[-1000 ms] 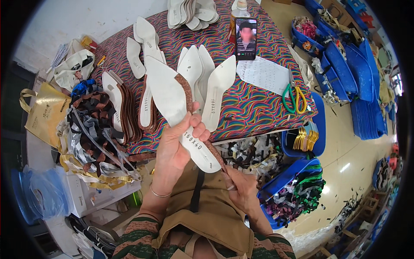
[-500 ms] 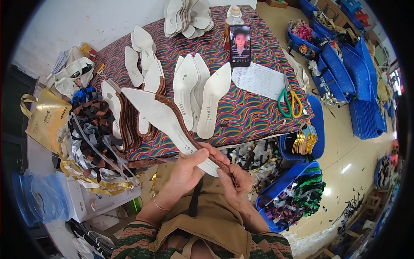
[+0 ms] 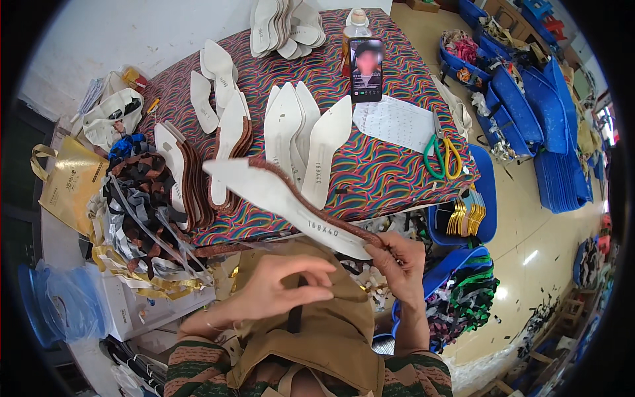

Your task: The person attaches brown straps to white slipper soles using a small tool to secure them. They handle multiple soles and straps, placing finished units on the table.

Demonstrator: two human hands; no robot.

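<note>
A white shoe insole [image 3: 284, 202], with a brown strip along its upper edge, hangs tilted over the front of the table. Its heel end is pinched between the thumb and fingers of my right hand [image 3: 399, 261], while its pointed toe reaches to the left. My left hand [image 3: 284, 288] is off the insole, over my brown apron [image 3: 324, 321], with thumb and fingers apart and nothing between them. Behind the held piece lie plain white insoles [image 3: 329, 152]. To their left are stacks of insoles with brown edging [image 3: 193, 178].
A patterned cloth covers the table [image 3: 397, 178]. On it are green-and-yellow scissors [image 3: 442, 155], a paper sheet [image 3: 397, 122], a phone [image 3: 366, 69] against a bottle [image 3: 357, 23], and more insoles [image 3: 264, 26]. Scrap strips [image 3: 142, 198] heap at left; blue bins [image 3: 486, 172] stand at right.
My left hand has let go of the insole and drawn back to the left. My right hand has moved right with the insole, whose toe is now lower and further right.
</note>
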